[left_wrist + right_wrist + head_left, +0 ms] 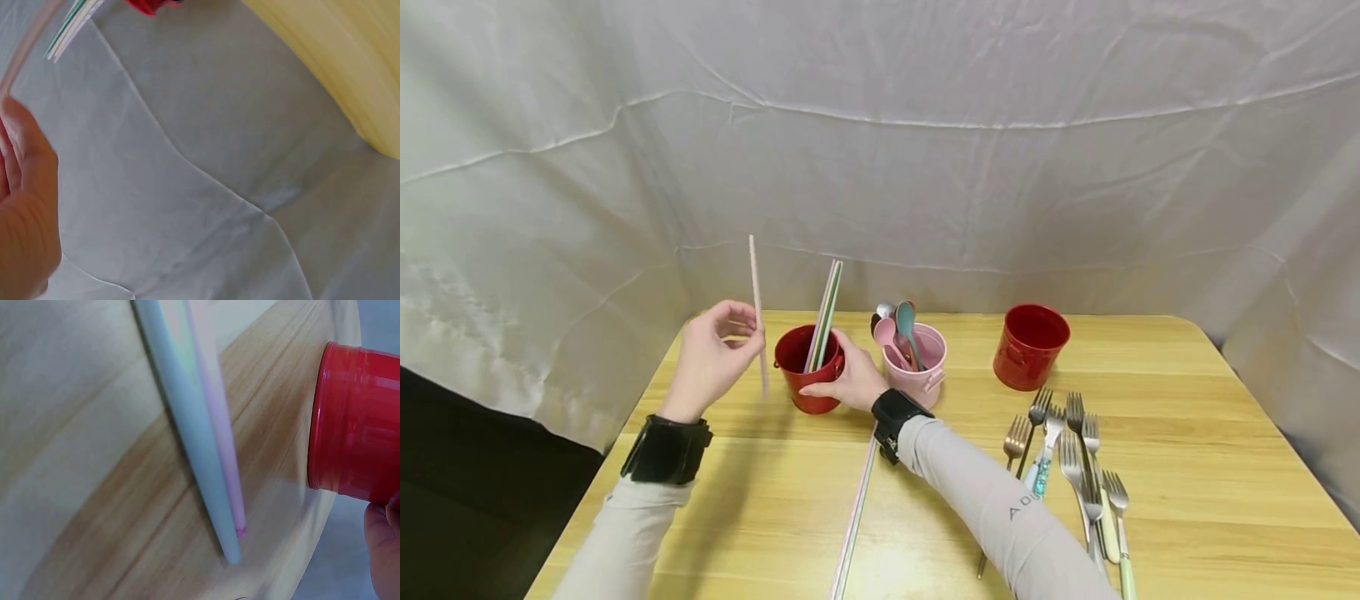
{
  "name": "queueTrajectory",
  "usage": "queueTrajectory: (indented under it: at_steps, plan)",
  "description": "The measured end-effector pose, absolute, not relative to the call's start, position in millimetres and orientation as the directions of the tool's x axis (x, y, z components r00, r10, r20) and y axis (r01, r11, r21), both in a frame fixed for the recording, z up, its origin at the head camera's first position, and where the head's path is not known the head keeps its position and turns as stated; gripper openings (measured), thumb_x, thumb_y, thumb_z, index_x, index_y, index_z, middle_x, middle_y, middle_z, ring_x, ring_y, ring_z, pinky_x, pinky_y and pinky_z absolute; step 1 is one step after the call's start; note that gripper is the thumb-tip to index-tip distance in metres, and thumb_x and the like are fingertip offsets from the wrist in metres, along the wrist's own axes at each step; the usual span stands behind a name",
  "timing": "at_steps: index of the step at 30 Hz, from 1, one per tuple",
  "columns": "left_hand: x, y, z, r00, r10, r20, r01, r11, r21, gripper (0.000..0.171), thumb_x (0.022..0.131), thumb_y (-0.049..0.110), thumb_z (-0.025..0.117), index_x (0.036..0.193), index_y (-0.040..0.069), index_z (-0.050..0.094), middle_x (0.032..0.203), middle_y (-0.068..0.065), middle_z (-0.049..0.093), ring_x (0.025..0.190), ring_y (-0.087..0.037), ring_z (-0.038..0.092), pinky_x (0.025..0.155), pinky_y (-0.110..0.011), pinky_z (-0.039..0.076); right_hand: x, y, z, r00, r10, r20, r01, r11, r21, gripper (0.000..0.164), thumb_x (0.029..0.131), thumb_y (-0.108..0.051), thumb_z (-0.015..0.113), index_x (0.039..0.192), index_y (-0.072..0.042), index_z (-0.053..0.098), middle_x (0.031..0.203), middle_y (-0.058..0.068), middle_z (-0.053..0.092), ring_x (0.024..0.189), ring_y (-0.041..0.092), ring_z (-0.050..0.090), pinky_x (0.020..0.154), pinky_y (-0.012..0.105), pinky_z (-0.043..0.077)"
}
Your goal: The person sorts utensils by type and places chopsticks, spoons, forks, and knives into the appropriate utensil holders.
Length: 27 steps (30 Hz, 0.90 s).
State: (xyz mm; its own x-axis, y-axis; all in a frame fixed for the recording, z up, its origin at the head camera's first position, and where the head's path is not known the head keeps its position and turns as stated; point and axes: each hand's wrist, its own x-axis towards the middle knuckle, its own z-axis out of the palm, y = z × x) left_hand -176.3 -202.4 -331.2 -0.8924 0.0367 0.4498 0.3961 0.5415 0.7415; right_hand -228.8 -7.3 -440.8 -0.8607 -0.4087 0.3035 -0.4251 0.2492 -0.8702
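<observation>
My left hand (pixel 718 354) pinches a pale pink chopstick (pixel 755 275) between thumb and fingers, holding it nearly upright just left of a small red bucket (pixel 790 367). Several chopsticks (pixel 825 317) in pink, white and green lean inside that bucket. My right hand (pixel 857 375) grips the bucket's right side, with the thumb across its front. Below the right wrist, a light green and a pink chopstick (pixel 854 525) lie side by side on the table. The right wrist view shows their tapered tips close to the bucket's wall (pixel 356 425).
Right beside my right hand stands a pink bucket (pixel 917 385) with several spoons (pixel 906 321). Farther right is another red bucket (pixel 1030 358). Several forks (pixel 1072 454) lie on the wooden table (pixel 1210 467), partly under my right sleeve. Grey-white cloth (pixel 880 192) hangs behind.
</observation>
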Motion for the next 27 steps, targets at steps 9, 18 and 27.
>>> queueTrajectory:
  at_steps: [9, 18, 27]
  plan:
    - [-171.5, -171.2, -297.7, -0.822, -0.135, 0.553, 0.426, 0.498, 0.755, 0.018, 0.083, 0.000, 0.064, 0.099, -0.006, 0.060, 0.091, -0.019, 0.065, 0.080, -0.018, 0.064, 0.071, -0.015, 0.053, -224.4, -6.8, -435.4, -0.845, -0.417, 0.335, -0.457, 0.236, -0.858, 0.081, 0.066, -0.013, 0.085, 0.133, -0.003, 0.041, 0.123, 0.014, 0.059, 0.107, 0.026, 0.058, 0.092, 0.036, 0.049]
    - [-197.3, -168.5, -314.5, -0.818, -0.142, 0.558, 0.431, 0.491, 0.757, 0.018, 0.085, 0.004, 0.065, 0.100, -0.003, 0.061, 0.094, -0.014, 0.066, 0.083, -0.023, 0.065, 0.074, -0.023, 0.055, -238.3, -8.0, -455.9, -0.860, -0.411, 0.302, -0.429, 0.263, -0.864, 0.085, 0.065, -0.027, 0.087, 0.135, -0.014, 0.041, 0.123, 0.003, 0.059, 0.109, 0.017, 0.057, 0.094, 0.032, 0.047]
    - [-214.6, -174.5, -345.8, -0.868, -0.083, 0.490, 0.350, 0.597, 0.721, 0.018, 0.085, 0.009, 0.064, 0.101, 0.001, 0.062, 0.094, -0.012, 0.068, 0.083, -0.023, 0.066, 0.072, -0.037, 0.057, -220.8, -5.3, -428.5, -0.853, -0.409, 0.323, -0.442, 0.241, -0.864, 0.080, 0.067, -0.012, 0.085, 0.133, -0.002, 0.041, 0.120, 0.015, 0.060, 0.105, 0.024, 0.059, 0.091, 0.037, 0.049]
